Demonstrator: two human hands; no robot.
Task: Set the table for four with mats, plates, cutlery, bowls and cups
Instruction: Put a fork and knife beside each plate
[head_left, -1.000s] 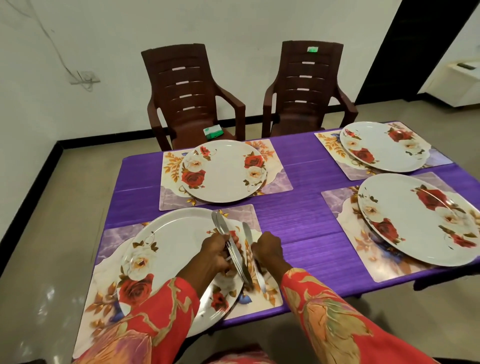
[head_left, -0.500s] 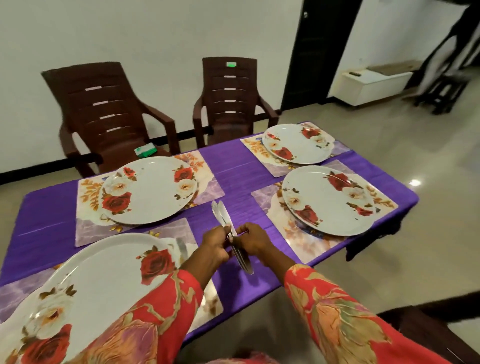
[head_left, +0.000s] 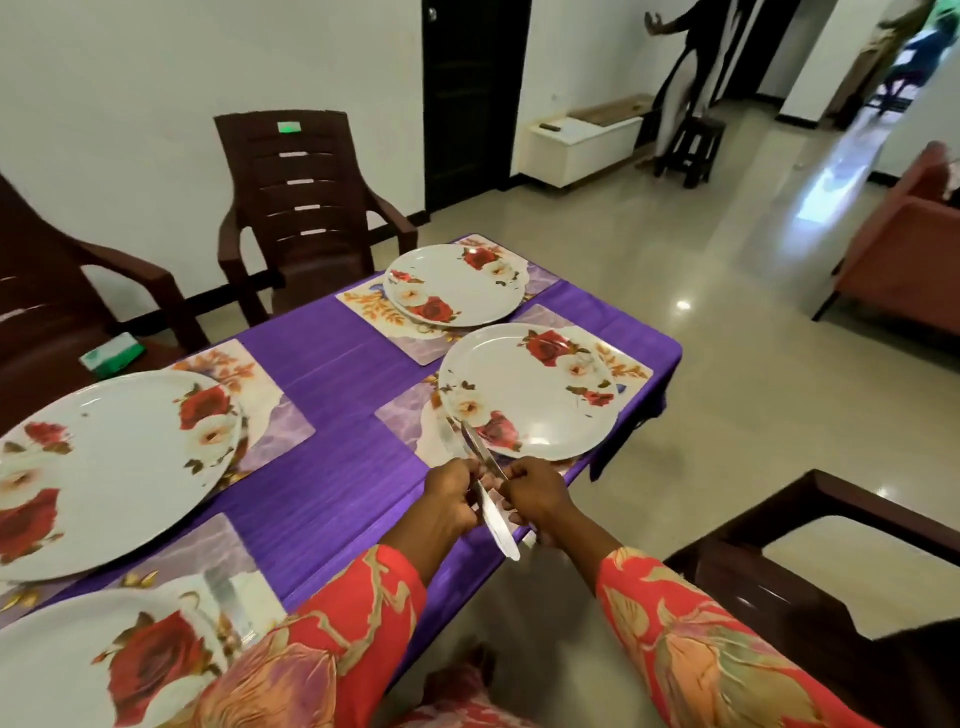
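1. At the lower left, a rose-patterned plate lies on a floral mat, with a blurred piece of cutlery flat on the mat just right of the plate, its long axis running roughly toward and away from the camera.
2. Behind it, a second plate sits on its own mat on the purple tablecloth.
3. The left hand is closed around a bundle of metal cutlery above the table's near edge.
4. The bundle's long axis slants from upper left to lower right: one end points up toward the near-right plate, the other points down past the table edge toward the person.
5. The right hand is closed too, pinching the same bundle from the other side; both hands touch it.
6. The near-right plate rests on a mat, and another plate lies behind it.
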